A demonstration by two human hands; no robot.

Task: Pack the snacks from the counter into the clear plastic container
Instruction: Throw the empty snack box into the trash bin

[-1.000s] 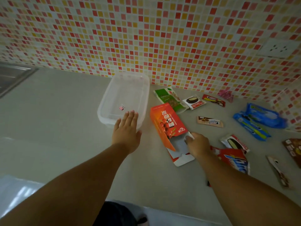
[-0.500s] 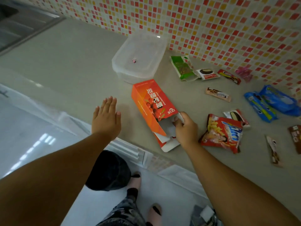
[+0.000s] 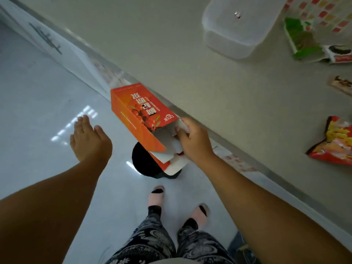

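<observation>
My right hand (image 3: 193, 141) pinches a flap at the open end of an orange carton (image 3: 140, 116) and holds it in the air past the counter's front edge, above a black bin (image 3: 142, 162) on the floor. My left hand (image 3: 89, 141) hangs open over the floor, holding nothing. The clear plastic container (image 3: 236, 30) stands on the counter at the upper right. Snacks lie to its right: a green packet (image 3: 302, 40), a white cookie packet (image 3: 340, 54), a brown bar (image 3: 341, 85) and a red-yellow chip bag (image 3: 337, 141).
The grey counter (image 3: 209, 73) runs diagonally, its front edge just behind the carton. Below lie a glossy pale floor (image 3: 38, 111), my patterned trousers and pink slippers. Mosaic wall tiles (image 3: 323, 14) show at the top right.
My right hand has carried the orange carton off the counter and out over the black bin. My left hand has drawn back from the container to hang over the floor. The camera has tilted down.
</observation>
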